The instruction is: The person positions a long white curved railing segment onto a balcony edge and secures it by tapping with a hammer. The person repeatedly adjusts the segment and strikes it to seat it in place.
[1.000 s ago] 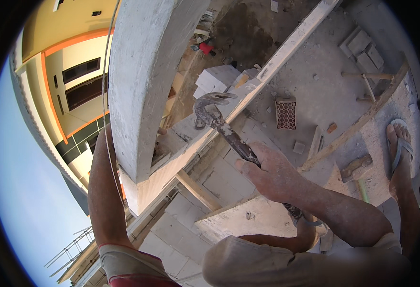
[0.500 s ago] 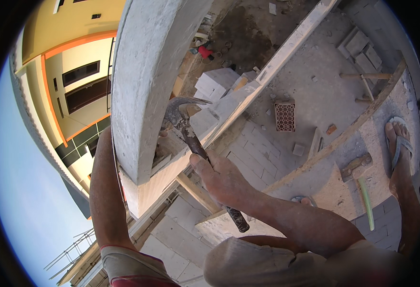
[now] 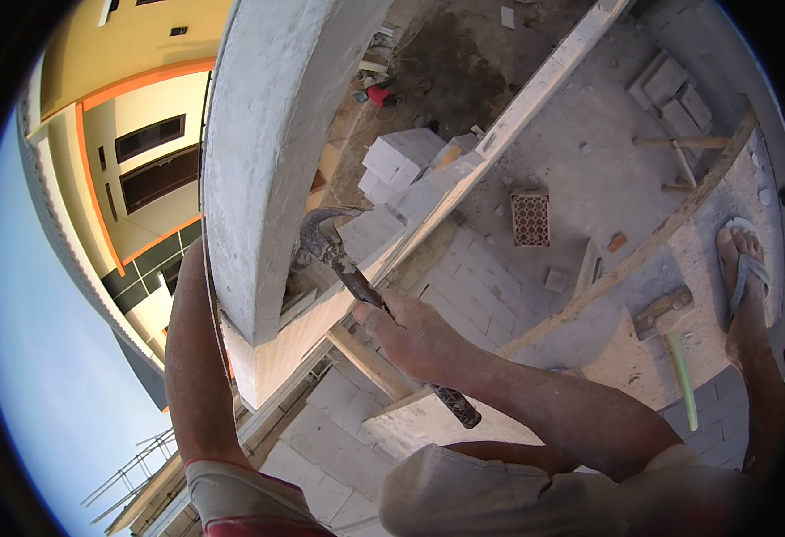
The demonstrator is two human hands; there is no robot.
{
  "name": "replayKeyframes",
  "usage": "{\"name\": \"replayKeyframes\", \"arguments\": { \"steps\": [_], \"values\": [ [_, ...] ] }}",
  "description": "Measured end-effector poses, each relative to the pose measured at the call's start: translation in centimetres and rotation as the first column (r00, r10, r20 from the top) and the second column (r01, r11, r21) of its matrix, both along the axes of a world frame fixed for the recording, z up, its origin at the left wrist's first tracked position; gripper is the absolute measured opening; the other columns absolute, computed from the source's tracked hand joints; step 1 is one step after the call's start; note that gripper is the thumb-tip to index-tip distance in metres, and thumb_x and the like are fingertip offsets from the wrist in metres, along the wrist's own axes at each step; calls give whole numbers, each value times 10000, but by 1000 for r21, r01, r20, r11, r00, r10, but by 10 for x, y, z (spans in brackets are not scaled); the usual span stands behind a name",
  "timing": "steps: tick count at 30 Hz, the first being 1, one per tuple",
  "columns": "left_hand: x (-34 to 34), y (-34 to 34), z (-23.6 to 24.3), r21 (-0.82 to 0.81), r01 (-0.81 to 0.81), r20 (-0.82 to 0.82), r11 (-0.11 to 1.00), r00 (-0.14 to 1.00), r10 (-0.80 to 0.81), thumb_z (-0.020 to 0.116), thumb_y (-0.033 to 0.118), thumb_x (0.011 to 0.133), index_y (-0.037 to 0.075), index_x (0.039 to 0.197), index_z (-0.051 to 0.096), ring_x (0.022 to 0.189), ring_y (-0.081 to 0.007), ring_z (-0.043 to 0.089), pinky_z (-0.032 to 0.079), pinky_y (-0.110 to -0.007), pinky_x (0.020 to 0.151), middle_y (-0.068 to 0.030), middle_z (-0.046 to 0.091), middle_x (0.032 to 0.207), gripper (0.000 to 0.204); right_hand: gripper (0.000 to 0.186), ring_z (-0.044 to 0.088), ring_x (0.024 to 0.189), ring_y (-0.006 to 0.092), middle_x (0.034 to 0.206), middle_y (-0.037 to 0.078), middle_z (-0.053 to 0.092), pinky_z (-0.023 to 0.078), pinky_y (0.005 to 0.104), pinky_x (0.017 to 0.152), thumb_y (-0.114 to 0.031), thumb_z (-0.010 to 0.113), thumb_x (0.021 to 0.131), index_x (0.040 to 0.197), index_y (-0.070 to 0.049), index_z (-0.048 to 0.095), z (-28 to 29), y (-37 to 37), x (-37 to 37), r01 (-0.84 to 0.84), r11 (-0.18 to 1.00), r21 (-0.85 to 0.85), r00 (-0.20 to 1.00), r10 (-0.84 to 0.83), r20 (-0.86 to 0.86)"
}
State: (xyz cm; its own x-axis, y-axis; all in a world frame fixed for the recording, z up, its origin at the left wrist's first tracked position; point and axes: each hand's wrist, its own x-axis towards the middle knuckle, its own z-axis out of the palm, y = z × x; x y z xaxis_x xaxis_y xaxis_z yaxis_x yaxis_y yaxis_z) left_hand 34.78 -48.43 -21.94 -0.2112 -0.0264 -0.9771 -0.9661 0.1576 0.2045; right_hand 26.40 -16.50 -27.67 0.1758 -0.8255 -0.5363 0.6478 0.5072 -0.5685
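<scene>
My right hand is closed round the dark, mortar-smeared handle of a claw hammer. The hammer's head is up by the right side of a tall grey concrete column, its claw pointing right. Whether the striking face touches anything there I cannot make out. My left forearm rises along the column's left side, and my left hand is hidden behind the column. Pale wooden formwork boards run at the column's foot.
A second hammer with a green handle lies on a plank beside my sandalled foot. Below are a reddish perforated crate, white blocks and a long timber beam. A yellow building stands at left.
The hammer's head has swung a little left and down toward the column. Its handle end has shifted right and up. My left arm has barely moved.
</scene>
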Motion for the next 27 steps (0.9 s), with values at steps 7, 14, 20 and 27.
{"name": "replayKeyframes", "arguments": {
  "steps": [7,14,20,27],
  "values": [
    [8,-2,2,-29,-25,-8,999,1000,25,696,281,860,7,1315,536,1054,-270,632,490,-367,934,-180,647,1176,555,370,423,381,82,559,-18,437,379,269,341,-383,417,1017,946,-28,491,2,7,-17,30,997,69,989,-40,140],
    [43,-4,18,-230,-195,-215,954,966,146,688,292,869,0,1335,521,1052,-268,632,488,-363,937,-183,645,1181,575,355,438,398,75,575,-28,432,379,263,347,-393,421,1018,899,-63,474,-5,15,-21,38,993,115,984,-58,170],
    [34,45,84,-836,-256,-333,485,940,-78,497,550,955,26,1380,490,1196,-281,569,414,-407,1038,-173,612,1267,675,335,410,388,78,591,-23,424,371,259,344,-396,420,1022,861,-104,453,-11,26,-30,14,984,180,994,-33,102],
    [56,175,162,-818,-573,-506,37,689,-518,686,574,832,-34,1142,577,870,-182,607,493,-327,779,-107,651,945,691,318,402,383,83,599,-28,426,372,263,348,-398,444,1015,843,-131,440,-16,31,-35,11,963,270,995,-38,96]
  ]
}}
